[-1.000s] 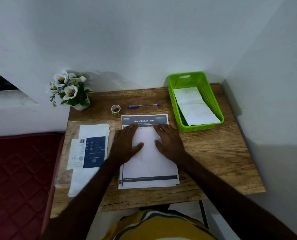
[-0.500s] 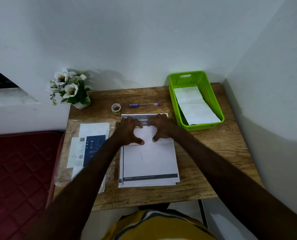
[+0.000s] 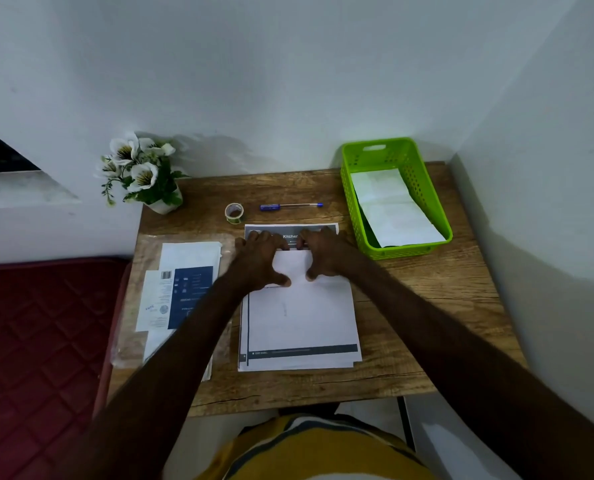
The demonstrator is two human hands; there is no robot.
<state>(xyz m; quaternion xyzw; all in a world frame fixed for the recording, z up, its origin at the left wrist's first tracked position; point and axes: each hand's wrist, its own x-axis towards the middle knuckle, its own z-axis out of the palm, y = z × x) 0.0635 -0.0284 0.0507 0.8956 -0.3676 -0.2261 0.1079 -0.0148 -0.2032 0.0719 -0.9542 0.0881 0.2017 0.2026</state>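
Observation:
A stack of printed sheets (image 3: 302, 327) lies mid-table on the wooden table (image 3: 427, 306). A dark header reading "Kitchen" shows at its far end. The top sheet shows a blank white face, and its far edge lies just short of that header. My left hand (image 3: 259, 259) and my right hand (image 3: 325, 254) sit side by side on that far edge. Bent fingertips press down along the edge, and both thumbs are spread back onto the white face. Neither hand pinches or lifts the paper.
A green basket (image 3: 349, 202) at the back right holds folded white papers (image 3: 392, 216). A blue pen (image 3: 290, 206) and a tape roll (image 3: 234, 213) lie just beyond the stack. A flower pot (image 3: 143, 174) stands back left. Envelopes in a plastic sleeve (image 3: 184, 292) lie left. Walls close behind and right.
Both hands slid from the middle of the sheet to its far edge. Their fingers went from lying flat to bent, pressing with the tips. Little differs from the last half second.

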